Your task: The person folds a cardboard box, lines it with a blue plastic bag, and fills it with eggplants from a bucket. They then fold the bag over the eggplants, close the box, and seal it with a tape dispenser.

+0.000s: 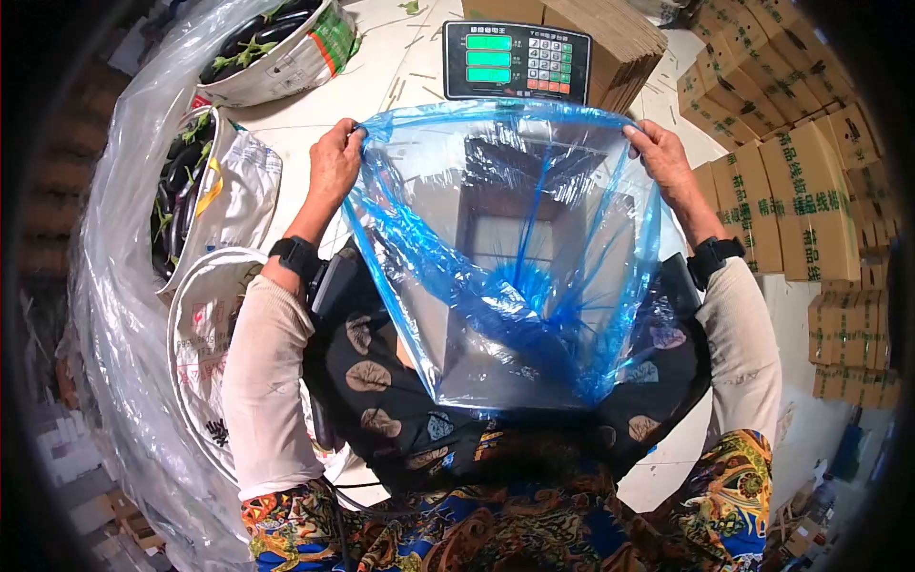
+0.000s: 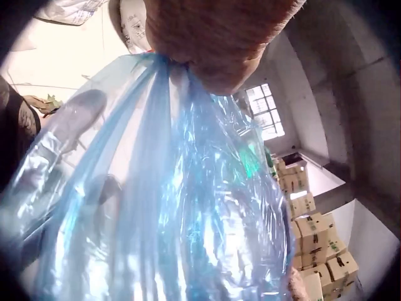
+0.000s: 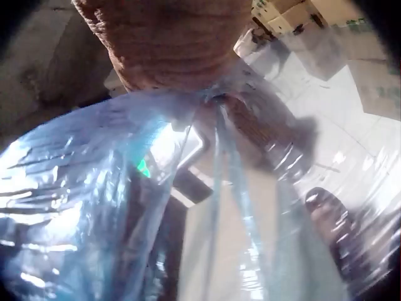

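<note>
A clear blue plastic bag (image 1: pixel 496 286) is spread wide between both hands, its mouth facing away from the person's body. The left hand (image 1: pixel 335 164) pinches the rim at its upper left corner. At the upper right corner the right hand (image 1: pixel 664 164) grips the same rim between thumb and fingers. Through the film an open cardboard box (image 1: pixel 486 234) shows beneath the bag, in front of the person's lap. Each wrist view shows the bag (image 2: pixel 182 182) hanging in folds from the hand above it, with the fingertips partly hidden.
A scale display (image 1: pixel 518 62) with green readouts stands just beyond the bag. Flattened cardboard (image 1: pixel 600 43) is stacked behind it. Sacks of eggplants (image 1: pixel 267 52) stand at the left beside clear plastic sheeting (image 1: pixel 114 248). Printed cartons (image 1: pixel 810 191) are piled at the right.
</note>
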`<state>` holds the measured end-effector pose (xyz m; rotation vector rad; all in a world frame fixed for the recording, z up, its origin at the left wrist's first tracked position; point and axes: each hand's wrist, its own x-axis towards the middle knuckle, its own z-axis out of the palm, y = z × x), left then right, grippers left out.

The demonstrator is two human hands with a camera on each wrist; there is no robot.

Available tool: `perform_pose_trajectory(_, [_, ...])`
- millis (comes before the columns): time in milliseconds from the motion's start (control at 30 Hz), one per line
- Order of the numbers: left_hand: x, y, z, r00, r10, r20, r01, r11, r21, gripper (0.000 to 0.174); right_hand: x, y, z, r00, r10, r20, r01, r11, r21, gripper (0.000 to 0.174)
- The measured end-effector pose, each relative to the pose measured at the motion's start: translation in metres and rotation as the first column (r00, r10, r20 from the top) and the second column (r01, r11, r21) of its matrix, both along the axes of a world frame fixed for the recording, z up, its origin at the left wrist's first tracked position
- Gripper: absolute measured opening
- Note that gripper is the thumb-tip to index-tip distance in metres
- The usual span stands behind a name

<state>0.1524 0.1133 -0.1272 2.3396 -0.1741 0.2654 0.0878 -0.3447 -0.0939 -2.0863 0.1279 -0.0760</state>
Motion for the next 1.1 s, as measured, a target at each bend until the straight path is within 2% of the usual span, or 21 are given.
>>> perform_pose_trajectory(67, [0.010, -0.005, -0.018, 0.998, -0.011, -0.063, 0.013, 0.999, 0.034, 0.017, 0.009, -0.008, -0.027, 1.000, 0.018, -0.001, -0.018, 0.997, -0.072, 0.025])
perform_pose_trajectory(167, [0.018, -0.002, -0.072, 0.990, -0.140, -0.028, 0.142, 0.946, 0.292, 0.018, 0.007, -0.020, -0.066, 0.991, 0.005, -0.137, -0.035, 0.975, -0.220, 0.026])
perform_pose_trajectory(233, [0.011, -0.003, -0.102, 0.944, -0.108, -0.311, 0.253, 0.841, 0.478, 0.020, -0.006, -0.031, -0.088, 0.981, -0.010, -0.192, -0.002, 0.998, -0.062, 0.024])
perform_pose_trajectory(300, [-0.001, 0.011, -0.143, 0.844, -0.154, -0.513, 0.421, 0.784, 0.457, 0.029, -0.028, -0.045, -0.107, 0.967, -0.013, -0.253, 0.038, 0.995, 0.094, 0.024])
perform_pose_trajectory(333, [-0.002, 0.015, -0.167, 0.838, 0.001, -0.545, 0.239, 0.898, 0.369, 0.031, -0.031, -0.064, -0.118, 0.977, 0.038, -0.210, -0.014, 0.993, 0.113, 0.021])
perform_pose_trajectory(367, [-0.002, 0.019, -0.191, 0.795, 0.150, -0.587, 0.032, 0.957, 0.289, 0.032, -0.030, -0.080, -0.118, 0.961, 0.101, -0.259, -0.101, 0.995, 0.015, 0.022])
perform_pose_trajectory(400, [-0.011, 0.019, -0.175, 0.777, 0.147, -0.612, 0.084, 0.939, 0.332, 0.036, -0.027, -0.097, -0.119, 0.938, 0.162, -0.305, -0.195, 0.978, -0.079, 0.023])
perform_pose_trajectory(433, [-0.019, 0.020, -0.159, 0.758, 0.143, -0.636, 0.139, 0.918, 0.372, 0.040, -0.028, -0.126, -0.132, 0.906, 0.364, -0.217, -0.412, 0.877, -0.247, 0.035])
perform_pose_trajectory(467, [-0.027, 0.020, -0.144, 0.740, 0.138, -0.658, 0.196, 0.892, 0.407, 0.045, -0.023, -0.157, -0.153, 0.936, 0.261, -0.237, -0.341, 0.842, -0.418, 0.052])
perform_pose_trajectory(500, [-0.020, 0.031, -0.123, 0.739, -0.079, -0.669, 0.475, 0.765, 0.435, 0.041, -0.025, -0.147, -0.124, 0.896, 0.044, -0.442, -0.220, 0.909, -0.355, 0.063])
perform_pose_trajectory(533, [-0.006, 0.041, -0.114, 0.801, -0.127, -0.585, 0.492, 0.696, 0.523, 0.039, -0.027, -0.148, -0.101, 0.888, -0.054, -0.457, -0.108, 0.941, -0.320, 0.067])
perform_pose_trajectory(567, [-0.001, 0.046, -0.105, 0.847, -0.178, -0.501, 0.490, 0.626, 0.607, 0.037, -0.046, -0.126, -0.060, 0.877, -0.173, -0.449, 0.025, 0.948, -0.316, 0.065])
perform_pose_trajectory(633, [-0.016, 0.044, -0.042, 0.920, -0.213, -0.330, 0.373, 0.734, 0.568, 0.025, -0.067, -0.124, -0.015, 0.915, -0.088, -0.395, -0.071, 0.926, -0.371, 0.052])
perform_pose_trajectory(667, [-0.027, 0.044, -0.010, 0.900, -0.221, -0.376, 0.389, 0.796, 0.463, 0.028, -0.089, -0.098, 0.012, 0.953, -0.106, -0.284, -0.004, 0.932, -0.361, 0.044])
perform_pose_trajectory(700, [-0.040, 0.041, 0.019, 0.881, -0.236, -0.410, 0.392, 0.849, 0.355, 0.030, -0.097, -0.099, 0.034, 0.942, 0.015, -0.334, -0.150, 0.912, -0.383, 0.039])
perform_pose_trajectory(800, [-0.109, 0.027, 0.075, 0.726, -0.548, -0.415, 0.570, 0.817, -0.081, 0.036, -0.157, -0.043, 0.077, 0.928, 0.177, -0.329, -0.281, 0.911, -0.301, 0.022])
perform_pose_trajectory(867, [-0.161, 0.009, 0.098, 0.568, -0.498, -0.655, 0.547, 0.823, -0.153, 0.043, -0.181, -0.026, 0.084, 0.895, 0.247, -0.371, -0.340, 0.916, -0.211, 0.016])
perform_pose_trajectory(900, [-0.165, -0.003, 0.110, 0.523, -0.496, -0.693, 0.491, 0.840, -0.231, 0.048, -0.194, -0.021, 0.083, 0.883, 0.253, -0.395, -0.341, 0.925, -0.168, 0.013])
perform_pose_trajectory(933, [-0.221, -0.010, 0.108, 0.524, -0.615, -0.590, 0.726, 0.684, -0.069, 0.055, -0.220, 0.003, 0.081, 0.879, 0.359, -0.315, -0.430, 0.881, -0.198, 0.013])
perform_pose_trajectory(1000, [-0.255, -0.022, 0.095, 0.588, -0.699, -0.408, 0.769, 0.639, 0.012, 0.060, -0.254, 0.032, 0.062, 0.838, 0.476, -0.266, -0.534, 0.814, -0.226, 0.013])
perform_pose_trajectory(1100, [-0.281, -0.051, 0.092, 0.664, -0.708, -0.239, 0.746, 0.646, 0.161, 0.041, -0.280, 0.048, 0.043, 0.820, 0.471, -0.325, -0.535, 0.833, -0.143, 0.015])
